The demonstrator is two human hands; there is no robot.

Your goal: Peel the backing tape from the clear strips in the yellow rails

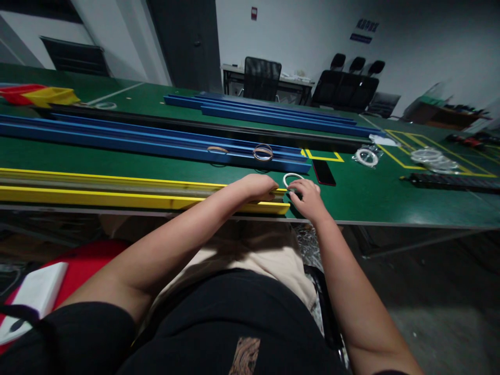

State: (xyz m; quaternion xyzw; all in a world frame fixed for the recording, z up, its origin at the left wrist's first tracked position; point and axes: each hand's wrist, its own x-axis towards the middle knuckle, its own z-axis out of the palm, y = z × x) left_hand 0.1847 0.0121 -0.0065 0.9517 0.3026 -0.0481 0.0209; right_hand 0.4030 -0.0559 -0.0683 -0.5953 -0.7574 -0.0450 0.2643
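Fingers of the left hand [261, 186] bend down over the yellow channel [117, 197], close to its right end; the back of the hand hides most of them, so how far open they are, and whether they grip the channel, I cannot tell. The yellow channel lies along the near edge of the green table [383, 200] and runs out of view to the left.

Just off the channel's right end, the right hand [308, 198] has its thumb and fingers partly spread, with the fingertips at a white ring [285, 181]; whether they pinch it or only touch it, I cannot tell.

Behind the yellow channel lie blue channels [156, 143], with a brownish ring [217, 149] and a clear ring [263, 152] at the nearer one. Past the channel's right end, a little farther back, is a dark phone [324, 172], and beyond that, farther right, a wrapped white roll [367, 156]. Well behind the channel's left part stand a yellow bin [52, 97] and a red bin [19, 94].
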